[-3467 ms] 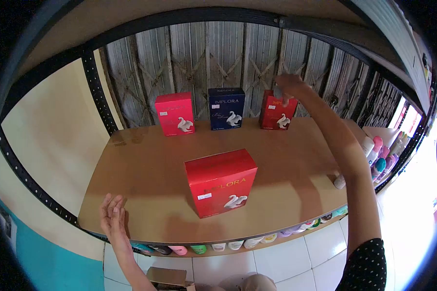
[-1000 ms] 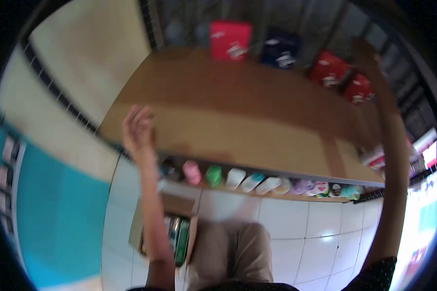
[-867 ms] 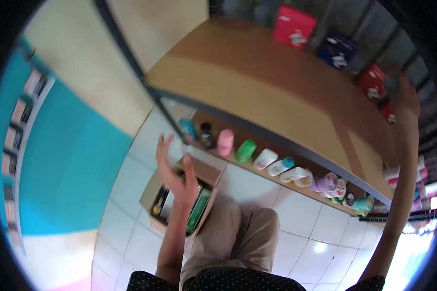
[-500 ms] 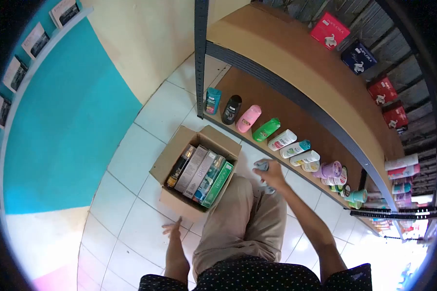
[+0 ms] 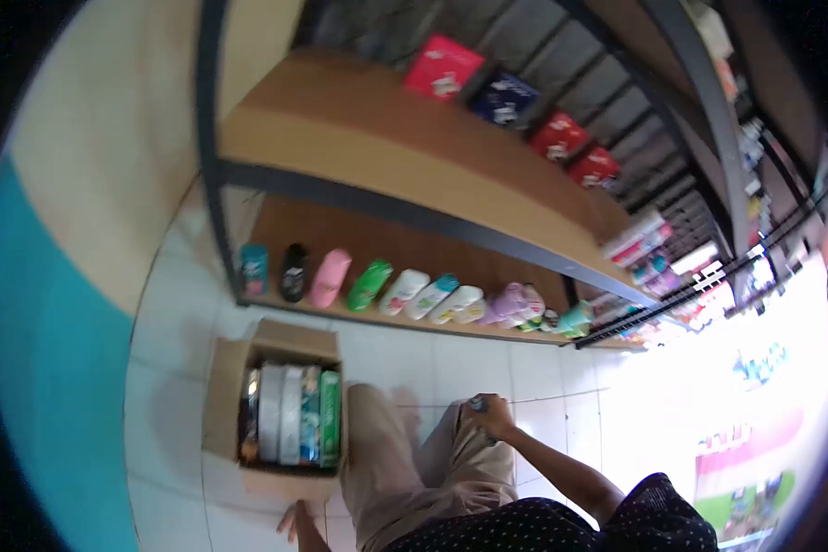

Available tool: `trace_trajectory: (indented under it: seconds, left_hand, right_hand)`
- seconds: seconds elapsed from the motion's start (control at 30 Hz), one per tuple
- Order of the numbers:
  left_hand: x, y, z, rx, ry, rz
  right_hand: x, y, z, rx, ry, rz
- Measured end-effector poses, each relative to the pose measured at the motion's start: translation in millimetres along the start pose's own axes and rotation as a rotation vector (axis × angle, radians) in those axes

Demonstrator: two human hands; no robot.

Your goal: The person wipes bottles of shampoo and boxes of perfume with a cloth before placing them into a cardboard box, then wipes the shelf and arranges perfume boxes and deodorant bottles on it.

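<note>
My right hand is closed over my knee, with a small grey-blue thing poking out of it; blur hides what kind it is. Low in the view, my left hand is at the floor just below the cardboard box, its fingers apart and holding nothing. The box stands with its flaps up beside my leg. Inside it are several upright cartons, among them a green carton, a white carton and a dark one at the left.
Ahead, the low shelf holds a row of bottles, including a pink bottle and a green bottle. Red and blue boxes, such as a red box, stand on the upper shelf. A dark metal post rises at the left.
My view has swung right, so the box and shelves appear farther left. My right hand has come back from beside the shelf to my knee, the grey-blue thing still in it.
</note>
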State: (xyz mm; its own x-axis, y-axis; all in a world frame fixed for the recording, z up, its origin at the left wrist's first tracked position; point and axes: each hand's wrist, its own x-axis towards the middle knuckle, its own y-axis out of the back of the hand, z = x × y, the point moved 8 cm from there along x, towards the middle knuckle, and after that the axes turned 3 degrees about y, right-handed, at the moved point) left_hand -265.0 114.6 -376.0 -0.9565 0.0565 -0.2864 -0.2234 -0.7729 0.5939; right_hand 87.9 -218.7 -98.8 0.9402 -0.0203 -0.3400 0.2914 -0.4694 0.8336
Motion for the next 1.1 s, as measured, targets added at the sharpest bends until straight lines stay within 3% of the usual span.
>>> trace_trajectory:
  seconds: [0.07, 0.23, 0.37, 0.5, 0.63, 0.73, 0.87, 1.0, 1.1]
  left_hand:
    - [-34.5, 10.5, -21.1, 0.137, -0.06, -0.092]
    - [-70.3, 16.1, -48.8, 0.629, -0.344, -0.21]
    - [-96.4, 3.7, -73.5, 0.963, -0.525, -0.309]
    - [-124.4, 7.6, -91.4, 1.054, -0.595, -0.439]
    - [-120.0, -1.6, -89.4, 1.114, -0.765, -0.555]
    - [-134.9, -4.1, -96.7, 1.123, -0.874, -0.686]
    - [-159.5, 6.5, -104.3, 1.082, -1.017, -0.898]
    - [-204.7, 52.2, -102.4, 0.944, -1.185, -1.233]
    - [-254.6, 124.6, -87.4, 0.782, -1.205, -1.557]
  right_hand:
    - [2.8, 5.1, -4.3, -0.052, 0.048, 0.006]
    - [52.0, 16.1, -99.1, -0.174, 0.228, -0.136]
    - [65.9, 35.1, -138.3, -0.273, 0.401, -0.09]
    - [46.2, 80.3, -72.4, -0.387, 0.252, -0.048]
    - [6.4, 124.6, 80.1, -0.466, -0.266, -0.032]
    - [-29.7, 129.6, 179.7, -0.471, -0.509, 0.011]
    - [-62.0, 109.0, 247.8, -0.466, -0.416, 0.045]
    - [-70.7, 122.7, 271.1, -0.168, -0.42, 0.065]
    - [-49.1, 204.1, 218.5, 0.104, -0.201, 0.404]
